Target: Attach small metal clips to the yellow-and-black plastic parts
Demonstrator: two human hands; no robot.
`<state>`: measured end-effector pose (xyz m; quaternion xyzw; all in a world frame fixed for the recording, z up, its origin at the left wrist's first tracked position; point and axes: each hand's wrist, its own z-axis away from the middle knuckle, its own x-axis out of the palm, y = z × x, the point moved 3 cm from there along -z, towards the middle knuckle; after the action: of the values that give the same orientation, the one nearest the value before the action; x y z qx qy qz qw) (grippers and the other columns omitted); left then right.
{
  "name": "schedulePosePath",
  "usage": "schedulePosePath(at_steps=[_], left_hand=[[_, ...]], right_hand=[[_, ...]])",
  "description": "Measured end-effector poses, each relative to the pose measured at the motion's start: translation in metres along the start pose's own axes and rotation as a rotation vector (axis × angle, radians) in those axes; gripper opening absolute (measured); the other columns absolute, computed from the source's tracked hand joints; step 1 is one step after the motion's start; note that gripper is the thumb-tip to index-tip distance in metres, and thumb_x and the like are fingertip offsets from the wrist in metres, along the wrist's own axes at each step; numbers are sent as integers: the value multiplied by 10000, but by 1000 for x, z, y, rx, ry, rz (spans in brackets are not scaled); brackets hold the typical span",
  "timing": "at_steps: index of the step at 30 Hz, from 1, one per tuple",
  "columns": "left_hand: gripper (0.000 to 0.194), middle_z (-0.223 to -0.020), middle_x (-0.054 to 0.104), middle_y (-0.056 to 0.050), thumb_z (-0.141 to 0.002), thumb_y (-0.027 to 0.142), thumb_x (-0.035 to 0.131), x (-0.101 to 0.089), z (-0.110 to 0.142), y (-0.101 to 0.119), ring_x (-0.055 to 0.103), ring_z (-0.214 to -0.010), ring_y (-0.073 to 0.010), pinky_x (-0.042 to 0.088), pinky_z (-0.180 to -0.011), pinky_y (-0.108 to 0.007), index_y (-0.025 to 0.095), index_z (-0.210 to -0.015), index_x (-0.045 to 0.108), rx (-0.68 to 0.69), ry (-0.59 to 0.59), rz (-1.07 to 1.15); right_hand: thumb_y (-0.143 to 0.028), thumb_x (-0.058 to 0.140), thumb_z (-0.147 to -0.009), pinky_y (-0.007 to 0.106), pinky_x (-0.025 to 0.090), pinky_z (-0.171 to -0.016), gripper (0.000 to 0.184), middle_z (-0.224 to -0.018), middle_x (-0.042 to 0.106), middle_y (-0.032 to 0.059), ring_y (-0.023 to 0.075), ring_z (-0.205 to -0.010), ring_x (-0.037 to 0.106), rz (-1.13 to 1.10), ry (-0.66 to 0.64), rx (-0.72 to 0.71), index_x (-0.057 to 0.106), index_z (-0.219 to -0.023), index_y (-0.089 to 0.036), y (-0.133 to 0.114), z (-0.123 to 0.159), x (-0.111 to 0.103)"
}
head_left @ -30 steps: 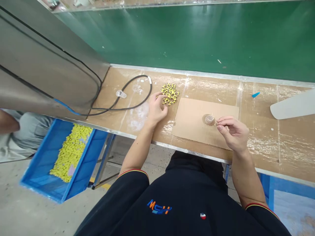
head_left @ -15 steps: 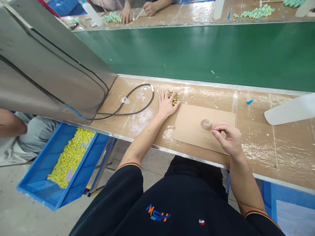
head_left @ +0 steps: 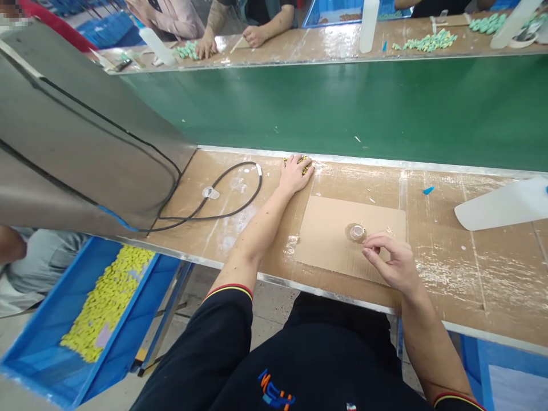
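My left hand (head_left: 296,174) reaches to the far edge of the work surface, fingers spread flat over a pile of small shiny gold pieces (head_left: 305,166). Most of that pile is under the palm and fingers. My right hand (head_left: 393,260) hovers above the right part of a flat cardboard sheet (head_left: 329,220), thumb and index finger pinched together. Whatever the pinch holds is too small to make out. Just left of those fingertips stands a small clear round container (head_left: 357,232) on the sheet. A few tiny pale bits (head_left: 390,230) lie beyond the right hand.
A looped black cable (head_left: 231,214) and a clear plastic piece (head_left: 210,193) lie left. On the right are a white bottle (head_left: 500,204) and a blue tip (head_left: 428,190). Beyond the green belt (head_left: 317,114), other people work. A blue crate (head_left: 43,337) holds yellow pieces.
The camera view has shifted, so the table sits lower in the picture. My left hand has slid farther over the gold pile, covering more of it. My right hand stays pinched by the container.
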<state>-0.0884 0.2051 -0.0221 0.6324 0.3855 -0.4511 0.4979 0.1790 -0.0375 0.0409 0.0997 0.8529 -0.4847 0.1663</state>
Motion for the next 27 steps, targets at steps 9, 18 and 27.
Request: schedulePosePath(at_steps=[9, 18, 27], left_hand=[[394, -1463, 636, -114, -1024, 333, 446, 11, -79, -11, 522, -1409, -296, 361, -1233, -499, 236, -1275, 734, 6, 31, 10], [415, -1414, 635, -143, -1019, 360, 454, 8, -125, -30, 524, -1379, -317, 359, -1217, -501, 230, -1327, 699, -47, 76, 26], [414, -1288, 641, -186, -978, 494, 466, -44, -72, -7, 598, -1287, -299, 481, -1140, -492, 180, -1180, 644, -66, 651, 453]], right_hand=[[-112, 693, -947, 238, 592, -694, 131, -864, 743, 14, 137, -790, 714, 19, -45, 59, 678, -946, -242, 0, 7, 1], [-135, 681, -961, 221, 567, -681, 125, -879, 736, -4, 123, -804, 702, 9, -36, 109, 671, -955, -259, 4, 10, 2], [-151, 691, -958, 263, 565, -644, 111, -848, 746, 14, 154, -768, 712, -51, 81, 76, 685, -927, -257, 17, 9, -6]])
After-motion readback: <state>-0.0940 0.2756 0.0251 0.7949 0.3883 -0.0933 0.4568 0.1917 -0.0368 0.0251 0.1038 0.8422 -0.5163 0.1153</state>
